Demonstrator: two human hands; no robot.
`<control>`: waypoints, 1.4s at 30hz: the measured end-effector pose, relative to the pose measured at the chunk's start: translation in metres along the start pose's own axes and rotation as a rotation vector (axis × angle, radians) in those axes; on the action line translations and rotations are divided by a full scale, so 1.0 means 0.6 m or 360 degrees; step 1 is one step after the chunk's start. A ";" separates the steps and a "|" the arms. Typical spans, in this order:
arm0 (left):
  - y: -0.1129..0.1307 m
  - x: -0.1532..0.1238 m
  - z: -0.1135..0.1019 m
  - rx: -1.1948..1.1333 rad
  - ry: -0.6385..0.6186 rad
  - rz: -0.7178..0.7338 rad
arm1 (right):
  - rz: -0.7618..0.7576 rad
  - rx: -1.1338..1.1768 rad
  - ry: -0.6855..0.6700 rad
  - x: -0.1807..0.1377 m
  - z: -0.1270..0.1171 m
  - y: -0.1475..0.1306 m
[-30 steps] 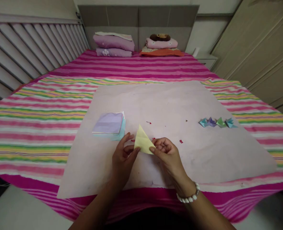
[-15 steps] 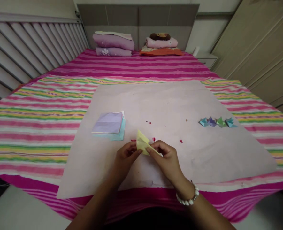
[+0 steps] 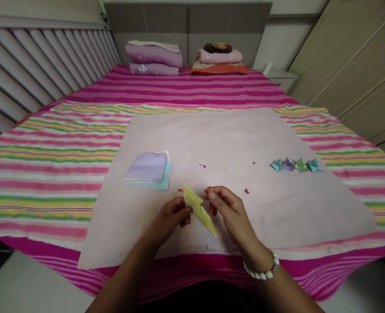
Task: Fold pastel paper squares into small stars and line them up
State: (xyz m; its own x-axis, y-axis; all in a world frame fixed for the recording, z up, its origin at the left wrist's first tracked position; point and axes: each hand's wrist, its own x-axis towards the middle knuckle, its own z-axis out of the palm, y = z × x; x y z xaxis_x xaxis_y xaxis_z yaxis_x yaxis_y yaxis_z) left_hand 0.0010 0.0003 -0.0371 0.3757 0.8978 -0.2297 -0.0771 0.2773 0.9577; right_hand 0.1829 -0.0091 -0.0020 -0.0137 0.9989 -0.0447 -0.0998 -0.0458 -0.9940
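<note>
Stack of paper squares (image 3: 147, 167), at left, lies on the pale sheet (image 3: 244, 134). Left hand (image 3: 171, 216) pinches the left edge of the folded yellow paper (image 3: 201, 213) between thumb and fingers. The yellow paper lies between the hands; its long axis slants from upper left, far end, to a narrow point at lower right, toward the wearer. Right hand (image 3: 231, 211), fingers loosely curled, is just beside it, apart. Far right: four folded paper pieces (image 3: 297, 165) in a row.
</note>
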 end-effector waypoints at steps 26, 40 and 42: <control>0.004 -0.001 0.006 0.0054 -0.0137 -0.0018 | 0.0115 -0.0029 -0.0345 0.006 -0.001 -0.003; -0.010 0.001 0.012 -0.0219 -0.0140 -0.0010 | 0.0144 -0.0211 -0.0193 0.003 0.003 0.016; -0.005 0.000 0.022 -0.0298 -0.0143 0.0038 | 0.0007 -0.0407 -0.0062 0.002 0.007 0.022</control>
State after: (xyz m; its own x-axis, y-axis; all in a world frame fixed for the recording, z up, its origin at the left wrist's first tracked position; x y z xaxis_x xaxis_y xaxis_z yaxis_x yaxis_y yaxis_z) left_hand 0.0131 -0.0051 -0.0379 0.4518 0.8731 -0.1830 -0.2543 0.3227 0.9117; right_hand 0.1773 -0.0083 -0.0146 -0.0525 0.9974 -0.0501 0.1553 -0.0414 -0.9870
